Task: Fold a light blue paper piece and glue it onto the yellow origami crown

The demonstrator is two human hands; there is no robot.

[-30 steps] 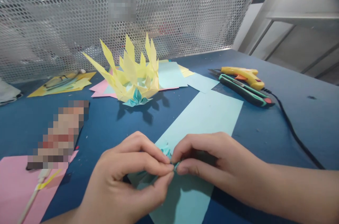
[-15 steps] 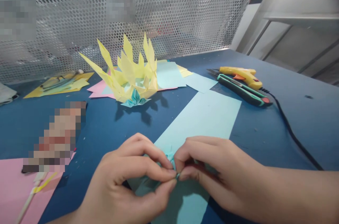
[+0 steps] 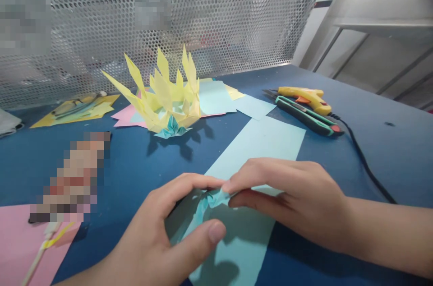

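The small folded paper point(image 3: 214, 199) is light blue-green, and it is up in the hands, just above the near part of the long blue sheet point(image 3: 267, 141). It looks crinkly, with lots of little folds squeezed close together. Its middle bunches up in small ridges, and 1 paler strip bends down to the left. Some folds catch the light and look bright, and others look darker. Fingers hide its right end, so I can't tell the whole shape.

The right hand point(image 3: 297, 191) pinches that right end between thumb and fingers. The left hand point(image 3: 152, 232) curves around the other side with its thumb and pointer finger wide apart. The pointer finger reaches over the top to the right hand's fingertips, and the thumb sticks out in front, not pinching anything.

Past the long blue sheet, to its left, a yellow paper crown point(image 3: 165, 92) stands on the table point(image 3: 372, 119) with tall pointy spikes. It has 1 blue folded flower point(image 3: 173, 128) at its front, and the flower's color is like the small folded paper's. To the right of the long blue sheet lie 2 tools side by side: a yellow glue gun point(image 3: 306, 95) and a green and black cutter point(image 3: 307, 117). Far to the sheet's left is some pink paper point(image 3: 27, 241).
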